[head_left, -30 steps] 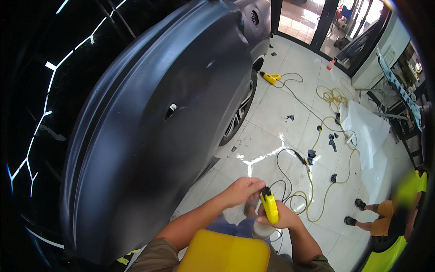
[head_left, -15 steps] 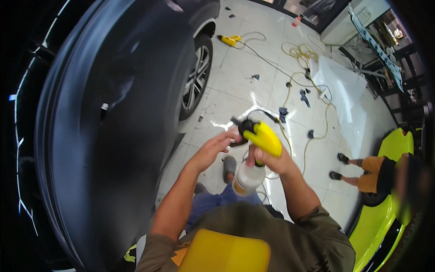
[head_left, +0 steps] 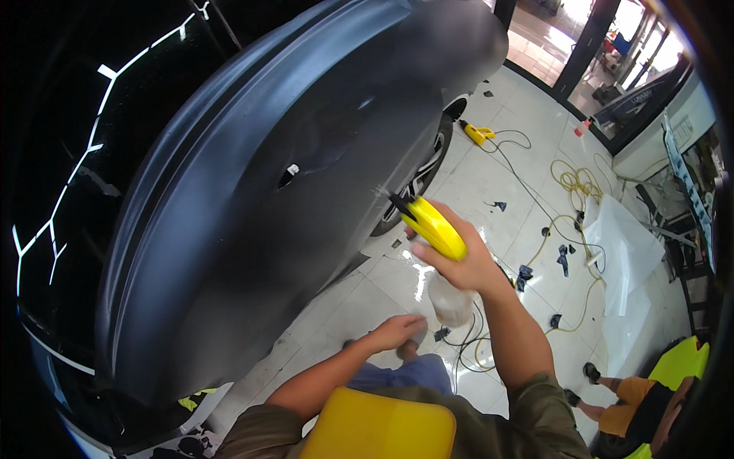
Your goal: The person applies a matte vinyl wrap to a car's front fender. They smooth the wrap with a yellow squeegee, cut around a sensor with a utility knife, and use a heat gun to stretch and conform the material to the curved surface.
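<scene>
My right hand grips a spray bottle with a yellow and black trigger head and a clear, whitish body. Its black nozzle points at the side of a car, and faint droplets show just in front of the tip. Matte dark film covers the car's side panel, with a small opening that has a white bit in it. Lower down, my left hand hangs near my legs, apart from the car. Its fingers are loosely extended, and nothing shows in them.
On the tiled floor lie a yellow heat gun, a coiled yellow cord, dark scraps and a white sheet. A person in orange shorts is at the lower right, beside a lime-green car.
My right hand has raised and turned the spray bottle toward the car. My left hand has moved down, away from the nozzle. The view has shifted, showing more of the car.
</scene>
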`<state>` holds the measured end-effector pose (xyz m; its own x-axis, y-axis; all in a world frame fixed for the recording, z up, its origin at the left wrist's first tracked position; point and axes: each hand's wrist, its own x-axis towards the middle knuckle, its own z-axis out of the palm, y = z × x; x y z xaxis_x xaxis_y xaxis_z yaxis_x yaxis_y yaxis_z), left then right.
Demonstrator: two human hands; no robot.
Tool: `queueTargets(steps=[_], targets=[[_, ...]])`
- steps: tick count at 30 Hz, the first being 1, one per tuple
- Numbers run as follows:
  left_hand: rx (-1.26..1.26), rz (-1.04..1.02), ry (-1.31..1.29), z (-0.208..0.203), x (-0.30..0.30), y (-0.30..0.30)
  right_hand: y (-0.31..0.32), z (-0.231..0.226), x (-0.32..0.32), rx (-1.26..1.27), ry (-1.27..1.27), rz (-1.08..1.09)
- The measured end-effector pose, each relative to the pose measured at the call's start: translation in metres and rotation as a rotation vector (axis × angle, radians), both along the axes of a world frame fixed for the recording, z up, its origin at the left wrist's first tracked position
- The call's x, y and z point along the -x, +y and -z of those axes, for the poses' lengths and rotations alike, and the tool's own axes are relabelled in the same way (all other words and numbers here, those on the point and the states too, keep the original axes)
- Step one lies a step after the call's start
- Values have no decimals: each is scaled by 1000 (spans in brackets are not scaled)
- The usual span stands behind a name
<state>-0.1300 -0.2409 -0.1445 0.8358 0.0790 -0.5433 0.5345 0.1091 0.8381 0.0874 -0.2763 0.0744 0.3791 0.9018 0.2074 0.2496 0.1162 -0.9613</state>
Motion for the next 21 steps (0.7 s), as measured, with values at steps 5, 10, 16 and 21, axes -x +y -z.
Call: queueTargets(steps=[5,10,16,21], targets=[[-347,35,110,-85,48,37,73,-26,4,52,-104,144],[-825,-8,-94,-185,78,101,110,-15,8,-36,16,85],[-996,-248,-374,-284,49,153,125,-17,15,67,5,183],[-1369,30,-508,-288,28,163,118,-3,19,-67,-64,236]])
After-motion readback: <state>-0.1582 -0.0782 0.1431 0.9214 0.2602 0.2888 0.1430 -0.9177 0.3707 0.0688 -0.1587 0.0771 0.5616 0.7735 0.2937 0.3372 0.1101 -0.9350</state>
